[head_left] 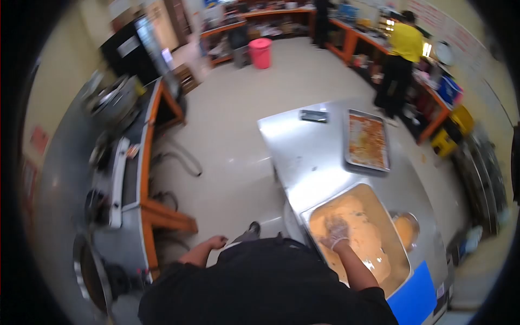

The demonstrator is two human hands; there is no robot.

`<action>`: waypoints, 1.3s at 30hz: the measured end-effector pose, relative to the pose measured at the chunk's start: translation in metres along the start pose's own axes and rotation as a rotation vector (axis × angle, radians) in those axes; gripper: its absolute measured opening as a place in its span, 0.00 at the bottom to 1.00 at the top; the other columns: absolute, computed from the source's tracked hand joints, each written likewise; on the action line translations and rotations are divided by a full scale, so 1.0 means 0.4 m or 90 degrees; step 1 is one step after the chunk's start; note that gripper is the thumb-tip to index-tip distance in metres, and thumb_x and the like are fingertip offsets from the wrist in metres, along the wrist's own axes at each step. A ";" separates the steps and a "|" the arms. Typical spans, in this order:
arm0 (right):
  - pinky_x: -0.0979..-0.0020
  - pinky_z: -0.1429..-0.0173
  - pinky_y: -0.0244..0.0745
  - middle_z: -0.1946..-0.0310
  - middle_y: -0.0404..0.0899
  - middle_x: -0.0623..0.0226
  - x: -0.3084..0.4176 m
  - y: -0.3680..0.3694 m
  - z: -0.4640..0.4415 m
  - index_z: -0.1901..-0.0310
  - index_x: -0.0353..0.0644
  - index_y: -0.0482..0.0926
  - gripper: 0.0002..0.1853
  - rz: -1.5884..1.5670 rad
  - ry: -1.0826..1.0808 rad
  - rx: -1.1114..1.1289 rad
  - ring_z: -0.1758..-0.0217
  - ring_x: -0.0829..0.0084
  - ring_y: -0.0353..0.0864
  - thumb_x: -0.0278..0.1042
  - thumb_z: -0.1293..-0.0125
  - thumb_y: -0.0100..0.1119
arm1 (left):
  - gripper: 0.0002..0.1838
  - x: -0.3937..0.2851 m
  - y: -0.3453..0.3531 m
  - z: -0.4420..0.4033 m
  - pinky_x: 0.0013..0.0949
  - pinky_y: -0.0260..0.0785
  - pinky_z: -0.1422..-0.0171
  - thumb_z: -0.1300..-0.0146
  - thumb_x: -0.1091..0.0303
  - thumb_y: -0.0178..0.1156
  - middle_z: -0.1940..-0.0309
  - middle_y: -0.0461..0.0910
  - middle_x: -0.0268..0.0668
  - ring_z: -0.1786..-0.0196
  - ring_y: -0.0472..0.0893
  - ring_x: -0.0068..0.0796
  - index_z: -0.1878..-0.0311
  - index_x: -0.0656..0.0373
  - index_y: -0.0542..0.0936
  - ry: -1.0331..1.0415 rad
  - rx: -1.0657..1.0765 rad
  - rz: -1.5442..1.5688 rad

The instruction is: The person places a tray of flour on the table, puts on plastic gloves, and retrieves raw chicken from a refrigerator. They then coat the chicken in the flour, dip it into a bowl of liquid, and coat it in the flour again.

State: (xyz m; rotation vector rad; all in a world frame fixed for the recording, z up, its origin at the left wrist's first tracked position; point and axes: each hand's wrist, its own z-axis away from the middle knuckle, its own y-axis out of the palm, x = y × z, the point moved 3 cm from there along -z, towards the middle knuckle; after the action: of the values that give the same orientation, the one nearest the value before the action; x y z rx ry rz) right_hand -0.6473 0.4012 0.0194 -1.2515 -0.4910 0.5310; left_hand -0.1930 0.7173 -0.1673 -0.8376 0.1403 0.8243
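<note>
My right hand (337, 230), in a clear plastic glove, reaches into a deep metal pan (402, 257). It is in a thick orange sauce (362, 238) with dark bits. The fingers look stretched out and coated, and I see nothing gripped in them. A metal bowl (415, 225) of similar orange sauce stands against the pan's right side. My bare left hand (218, 242) hangs beside my body, away from the table, with its fingers curled in and no object showing.
The steel table (303, 162) also holds a tray (368, 142) of red-orange food, a dark phone (314, 116) and a blue sheet (414, 297). An orange-framed counter (145, 179) with cookware runs along the left. A person in yellow (405, 43) stands at the far right counter. A pink bin (260, 53) is farther back.
</note>
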 end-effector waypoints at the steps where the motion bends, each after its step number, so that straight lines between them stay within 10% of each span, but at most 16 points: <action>1: 0.52 0.26 0.37 0.28 0.50 0.56 0.002 0.053 0.005 0.29 0.50 0.54 0.44 0.017 -0.033 -0.025 0.25 0.57 0.45 0.67 0.42 0.48 | 0.22 0.017 0.002 0.004 0.42 0.70 0.44 0.43 0.63 0.51 0.56 0.81 0.47 0.52 0.80 0.43 0.44 0.56 0.76 -0.013 0.014 0.036; 7: 0.57 0.38 0.64 0.39 0.67 0.49 -0.090 0.191 -0.033 0.39 0.44 0.67 0.31 -0.088 0.042 -0.011 0.39 0.51 0.68 0.59 0.34 0.42 | 0.22 0.015 -0.031 0.020 0.35 0.73 0.55 0.44 0.69 0.52 0.66 0.83 0.42 0.63 0.82 0.32 0.45 0.59 0.76 -0.082 -0.106 0.268; 10: 0.62 0.54 0.76 0.48 0.74 0.57 -0.136 0.247 -0.130 0.48 0.48 0.76 0.23 -0.073 0.079 0.043 0.49 0.59 0.76 0.48 0.44 0.60 | 0.20 0.005 -0.003 0.028 0.35 0.73 0.55 0.43 0.70 0.51 0.65 0.82 0.43 0.64 0.82 0.32 0.45 0.59 0.76 -0.071 -0.088 0.262; 15: 0.62 0.58 0.77 0.57 0.76 0.60 -0.125 0.121 -0.108 0.50 0.45 0.74 0.20 -0.208 0.069 -0.173 0.58 0.60 0.78 0.47 0.41 0.57 | 0.21 0.001 0.053 0.025 0.36 0.73 0.55 0.43 0.71 0.51 0.63 0.82 0.44 0.63 0.82 0.32 0.45 0.58 0.76 -0.075 -0.069 0.294; 22: 0.65 0.63 0.76 0.68 0.74 0.69 -0.218 0.157 -0.039 0.55 0.44 0.73 0.15 -1.149 0.226 -0.332 0.66 0.67 0.75 0.47 0.35 0.50 | 0.20 0.035 0.079 0.076 0.39 0.73 0.52 0.42 0.67 0.51 0.58 0.82 0.45 0.61 0.82 0.38 0.47 0.59 0.78 -0.045 -0.097 0.166; 26: 0.59 0.50 0.74 0.56 0.80 0.55 -0.326 0.176 0.015 0.56 0.44 0.79 0.21 0.044 0.151 -0.104 0.53 0.58 0.79 0.53 0.40 0.52 | 0.19 -0.038 0.001 0.108 0.31 0.73 0.53 0.39 0.73 0.51 0.58 0.81 0.44 0.57 0.80 0.30 0.44 0.66 0.74 -0.103 -0.056 0.303; 27: 0.61 0.43 0.70 0.50 0.78 0.56 -0.320 0.103 0.026 0.52 0.46 0.79 0.24 -0.033 0.239 0.113 0.46 0.59 0.76 0.55 0.40 0.50 | 0.19 -0.059 -0.012 0.093 0.31 0.72 0.52 0.38 0.73 0.50 0.57 0.80 0.44 0.56 0.80 0.30 0.44 0.66 0.74 -0.081 -0.029 0.289; 31: 0.55 0.31 0.56 0.34 0.61 0.54 -0.282 0.019 0.024 0.33 0.51 0.60 0.36 -0.016 0.077 0.116 0.32 0.54 0.60 0.58 0.40 0.52 | 0.18 -0.055 -0.016 0.075 0.30 0.69 0.46 0.35 0.72 0.50 0.53 0.79 0.42 0.51 0.78 0.29 0.44 0.66 0.73 -0.069 0.005 0.310; 36: 0.55 0.32 0.56 0.38 0.66 0.57 -0.259 0.205 -0.037 0.35 0.52 0.64 0.34 0.038 0.026 0.015 0.35 0.55 0.63 0.61 0.40 0.51 | 0.19 0.007 -0.020 0.049 0.32 0.69 0.44 0.35 0.68 0.52 0.55 0.80 0.43 0.51 0.79 0.30 0.44 0.65 0.74 -0.036 -0.018 0.207; 38: 0.53 0.39 0.64 0.47 0.73 0.62 -0.228 0.191 -0.067 0.42 0.53 0.73 0.27 0.116 -0.055 -0.128 0.44 0.57 0.70 0.58 0.39 0.50 | 0.22 -0.016 -0.064 0.058 0.35 0.72 0.50 0.41 0.65 0.53 0.57 0.81 0.47 0.55 0.80 0.33 0.43 0.61 0.75 -0.057 -0.012 0.099; 39: 0.56 0.43 0.68 0.52 0.77 0.62 -0.254 0.255 -0.094 0.47 0.50 0.76 0.24 0.144 -0.282 -0.427 0.49 0.58 0.74 0.54 0.40 0.52 | 0.23 -0.076 -0.111 0.094 0.37 0.72 0.53 0.43 0.66 0.53 0.59 0.81 0.48 0.58 0.81 0.35 0.44 0.61 0.75 -0.109 -0.007 0.131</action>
State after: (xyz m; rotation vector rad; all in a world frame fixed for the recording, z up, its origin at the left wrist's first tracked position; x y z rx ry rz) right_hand -0.7146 0.3330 -0.0946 -1.8517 -0.9579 0.8857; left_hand -0.1904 0.7090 -0.1024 -0.7662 0.0709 1.0871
